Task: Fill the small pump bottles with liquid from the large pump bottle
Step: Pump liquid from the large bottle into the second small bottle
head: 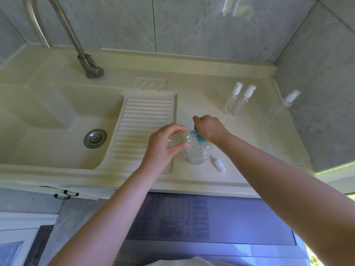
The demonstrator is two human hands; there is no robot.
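Observation:
The large clear pump bottle (197, 152) stands on the cream counter (201, 96), about a third full, with a blue pump head (198, 136). My right hand (208, 128) rests on top of that pump head with curled fingers. My left hand (167, 143) grips a small clear bottle (180, 139), uncapped, its open neck right at the blue nozzle. A loose white pump cap (218, 163) lies on the counter just right of the large bottle. Three small capped pump bottles stand at the back right: two together (237, 99) and one apart (284, 105).
A cream sink basin (57, 121) with a steel drain (95, 138) lies to the left, beside a ribbed washboard (142, 127). A steel faucet (84, 60) rises behind. Grey tiled walls close the back and right. The counter's front edge runs below my forearms.

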